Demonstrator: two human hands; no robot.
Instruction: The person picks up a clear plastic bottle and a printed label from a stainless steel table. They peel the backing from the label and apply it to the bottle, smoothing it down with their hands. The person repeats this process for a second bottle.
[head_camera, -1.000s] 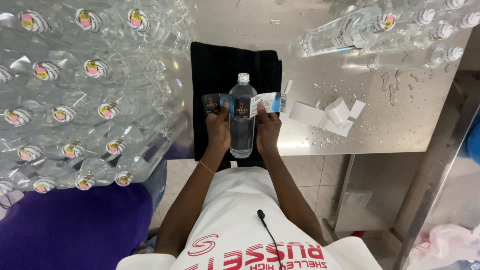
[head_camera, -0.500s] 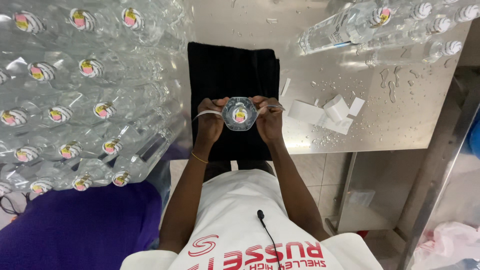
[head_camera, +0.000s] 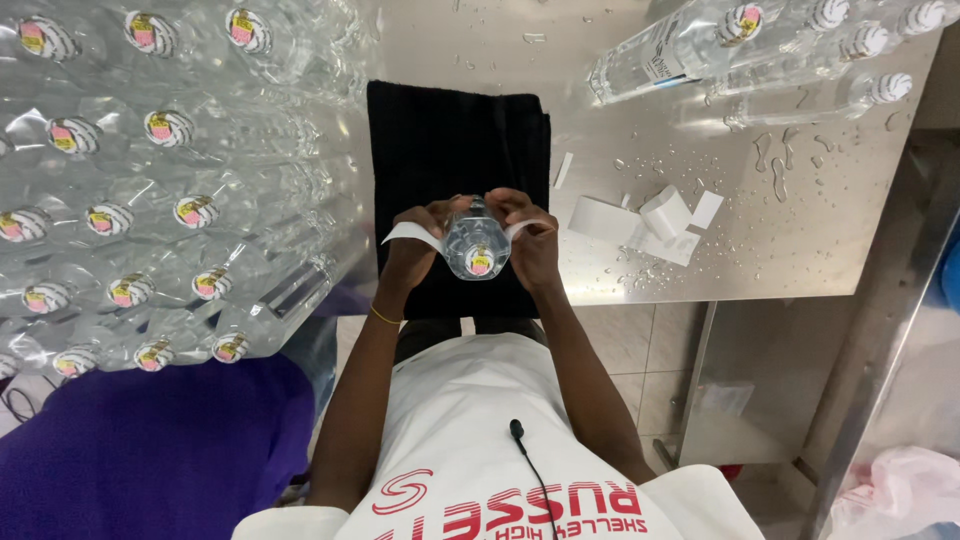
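Observation:
I hold a clear plastic water bottle (head_camera: 476, 240) between both hands over a black cloth (head_camera: 452, 140) on a wet steel table (head_camera: 800, 250). The bottle points its capped end towards me, so I see its cap and shoulder. My left hand (head_camera: 418, 245) grips its left side, and a white label strip (head_camera: 412, 236) sticks out from under those fingers. My right hand (head_camera: 532, 240) grips the right side and presses the label's other end against the bottle.
Shrink-wrapped packs of capped bottles (head_camera: 150, 180) fill the left. Several loose bottles (head_camera: 740, 45) lie at the table's far right. White label backing scraps (head_camera: 645, 222) lie right of the cloth among water drops. A purple cloth (head_camera: 150, 450) sits at lower left.
The bottle stood upright with the label spread flat in front of it; it has since been tipped cap-first towards me, and the label is curled around its sides.

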